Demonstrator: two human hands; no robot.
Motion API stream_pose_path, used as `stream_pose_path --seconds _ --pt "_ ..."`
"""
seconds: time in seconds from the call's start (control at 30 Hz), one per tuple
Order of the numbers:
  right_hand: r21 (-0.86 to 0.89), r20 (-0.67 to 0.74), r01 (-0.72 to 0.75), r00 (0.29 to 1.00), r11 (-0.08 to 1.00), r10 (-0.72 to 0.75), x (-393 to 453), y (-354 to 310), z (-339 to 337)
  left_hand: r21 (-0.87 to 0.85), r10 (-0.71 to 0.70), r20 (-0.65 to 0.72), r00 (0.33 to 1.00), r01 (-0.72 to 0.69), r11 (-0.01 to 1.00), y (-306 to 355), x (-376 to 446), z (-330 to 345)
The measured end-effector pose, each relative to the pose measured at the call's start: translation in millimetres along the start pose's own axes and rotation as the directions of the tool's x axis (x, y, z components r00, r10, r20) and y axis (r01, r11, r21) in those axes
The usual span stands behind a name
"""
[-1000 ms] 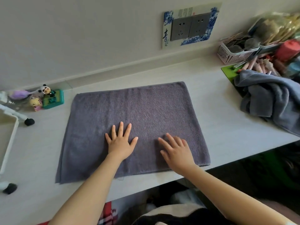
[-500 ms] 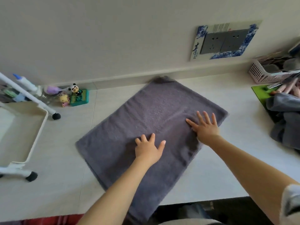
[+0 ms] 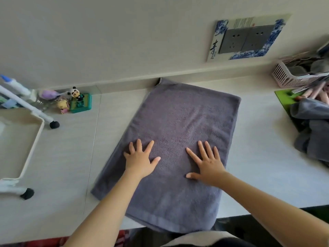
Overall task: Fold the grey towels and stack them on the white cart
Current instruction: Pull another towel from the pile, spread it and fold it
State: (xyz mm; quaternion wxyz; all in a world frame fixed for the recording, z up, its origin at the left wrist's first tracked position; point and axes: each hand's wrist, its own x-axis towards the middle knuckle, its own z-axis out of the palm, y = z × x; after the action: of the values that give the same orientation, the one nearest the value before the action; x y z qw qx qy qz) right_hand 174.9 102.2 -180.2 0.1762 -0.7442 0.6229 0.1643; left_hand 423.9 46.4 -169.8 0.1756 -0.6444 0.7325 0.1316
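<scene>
Both hands' fingers [image 3: 149,146] flat atop the grey towel [image 3: 179,122].

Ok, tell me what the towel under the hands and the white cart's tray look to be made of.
Towel: looks like cotton terry, matte grey; fuzzy looped nap and a flat woven hem band at its near edge. Cart tray: probably plastic or painted metal, smooth off-white, with a rounded moulded-looking rim; the picture leaves it open.
</scene>
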Motion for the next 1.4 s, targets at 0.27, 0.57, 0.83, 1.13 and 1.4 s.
stream_pose_path --seconds 0.27,0.57,0.83,1.13,1.4 --pt "-0.238 0.029 -0.052 0.998 0.97 0.06 46.9 35.1 -52.0 -0.005 -0.156 0.048 0.987 0.157 0.988 26.9 -22.1 0.7" --pt "0.136 -0.281 0.086 0.959 0.987 -0.045 3.0 10.2 -41.0 -0.369 0.038 -0.214 0.976 -0.117 0.922 12.7 -43.9 22.1" --pt "0.519 -0.254 0.18 0.966 0.836 -0.05 -75.3 -12.2 26.7 -0.532 0.293 -0.315 0.903 -0.423 0.733 6.4 -112.6 71.9" --pt "0.443 -0.407 0.221 0.913 0.869 -0.025 -95.9 -23.1 65.0 -0.495 0.304 -0.386 0.871 -0.474 0.729 2.9 -127.3 95.7" --pt "0.55 -0.409 0.134 0.904 0.824 0.127 -87.7 -35.2 62.7 -0.532 0.226 -0.405 0.886 -0.429 0.73 10.6 -122.9 89.6"
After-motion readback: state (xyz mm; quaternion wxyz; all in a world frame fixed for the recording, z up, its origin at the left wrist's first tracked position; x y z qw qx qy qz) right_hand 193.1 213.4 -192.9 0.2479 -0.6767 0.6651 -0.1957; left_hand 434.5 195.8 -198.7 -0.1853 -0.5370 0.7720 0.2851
